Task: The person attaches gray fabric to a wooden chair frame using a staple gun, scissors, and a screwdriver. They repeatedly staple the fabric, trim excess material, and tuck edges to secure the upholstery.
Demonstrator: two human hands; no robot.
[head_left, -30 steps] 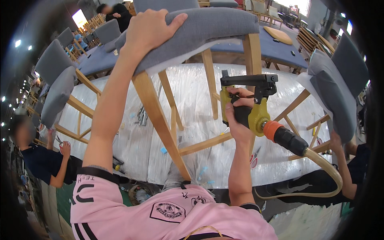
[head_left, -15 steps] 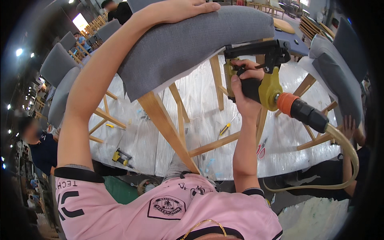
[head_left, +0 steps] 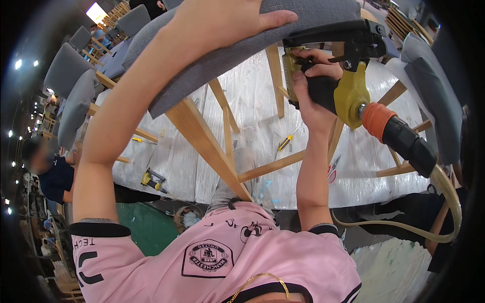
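My left hand (head_left: 230,22) lies flat on the grey upholstered seat (head_left: 202,73) of a wooden chair, thumb stretched out; its other fingertips are cut off by the upper edge. In my right hand (head_left: 318,111) is a pneumatic staple gun (head_left: 353,96), olive-yellow with a black grip, my fingers wrapped round it. Its long black upper part reaches left to the seat's lower edge; whether it touches is unclear. An orange and black coupling (head_left: 391,129) joins the gun to a clear air hose (head_left: 447,199). The chair's front leg (head_left: 202,144) slants down toward my body.
On the plastic-wrapped surface (head_left: 182,166) lie another staple gun (head_left: 152,180), a yellow-handled screwdriver (head_left: 286,142) and red-handled scissors (head_left: 332,175). Grey chairs stand at the left (head_left: 76,116) and right (head_left: 429,83). A person (head_left: 55,177) is at the far left.
The seat, my left hand and the staple gun sit higher in view. The gun has shifted slightly right. The pale underside strip along the seat edge has mostly gone from sight.
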